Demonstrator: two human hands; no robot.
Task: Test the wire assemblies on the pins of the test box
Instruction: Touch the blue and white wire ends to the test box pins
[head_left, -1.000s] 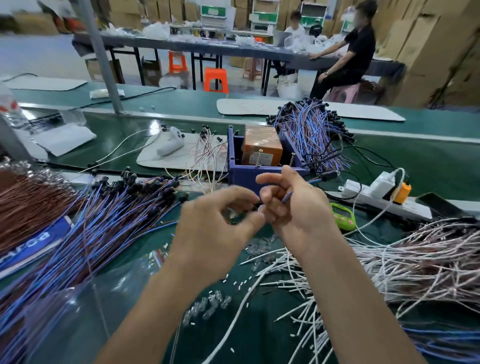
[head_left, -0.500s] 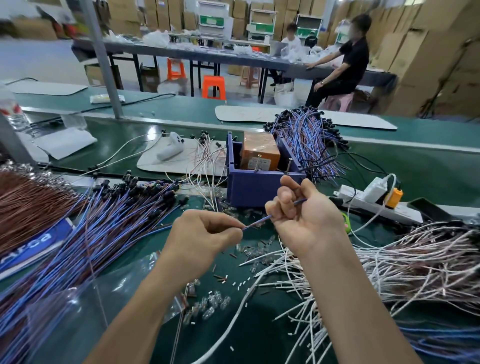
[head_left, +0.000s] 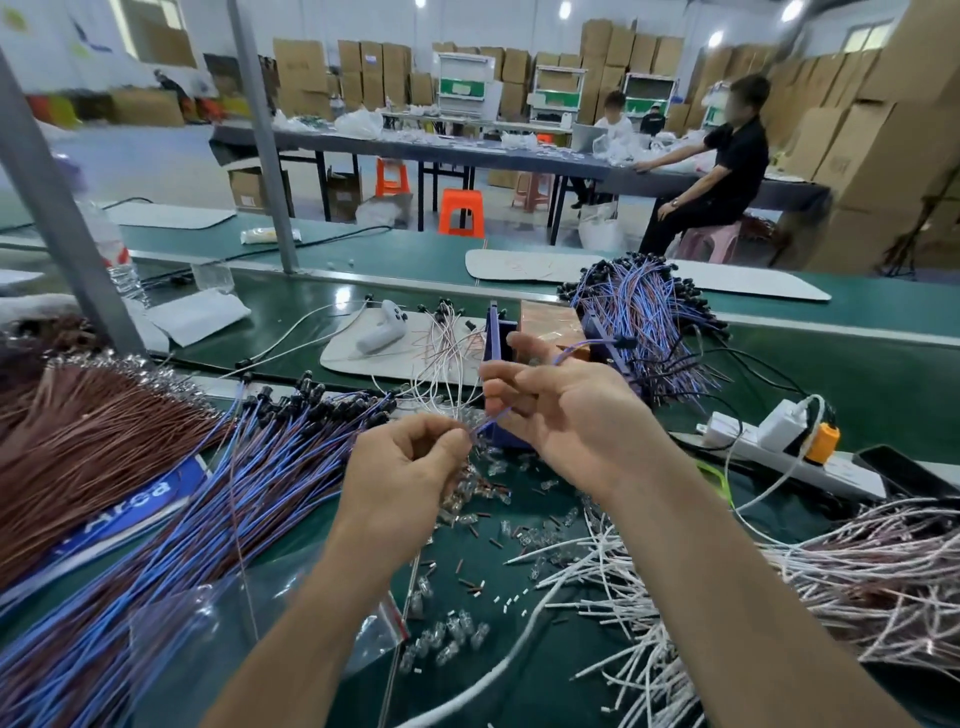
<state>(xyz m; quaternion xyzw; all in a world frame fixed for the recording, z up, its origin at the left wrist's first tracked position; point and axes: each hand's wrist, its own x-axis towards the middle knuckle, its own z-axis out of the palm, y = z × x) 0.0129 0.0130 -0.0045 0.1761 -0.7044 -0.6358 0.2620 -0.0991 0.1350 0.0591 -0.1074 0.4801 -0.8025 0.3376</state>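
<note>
Now my left hand (head_left: 410, 467) pinches one end of the blue wire assembly (head_left: 587, 345); my right hand (head_left: 566, 415) grips it before the test box (head_left: 500, 338).

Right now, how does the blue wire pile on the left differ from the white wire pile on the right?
Colour: the blue pile is blue-purple; the white pile is white, pinkish further right.
Ends: the blue pile carries black caps at its far end; the white pile shows no visible caps.
Lay: the blue pile fans out near-parallel; the white pile is tangled.
Both lie loose on the green table.
</note>
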